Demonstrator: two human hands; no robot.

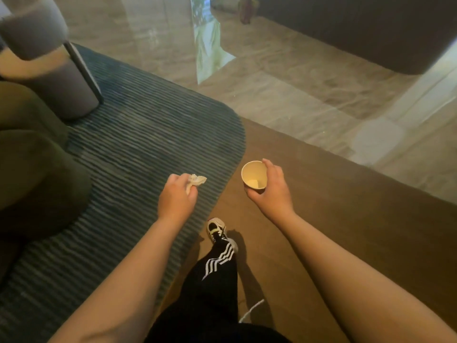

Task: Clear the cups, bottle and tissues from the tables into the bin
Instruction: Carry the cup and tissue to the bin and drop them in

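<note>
Left hand (pixel 176 199) out over the ribbed rug's (pixel 138 134) rounded edge, fingers curled, pinching a crumpled tissue (pixel 195 181). Right hand (pixel 270 188) above the brown floor (pixel 346 219), fingers wrapped round an upright paper cup (pixel 254 175).

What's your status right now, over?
Left hand grips crumpled tissue. Right hand holds paper cup. No bin in sight.

- We take this for a lobby or lounge: polished stone floor (pixel 284 78) mirroring light.
- We see a ribbed rug (pixel 148 134), dark armchair (pixel 37 174) and round side table (pixel 29 28).
</note>
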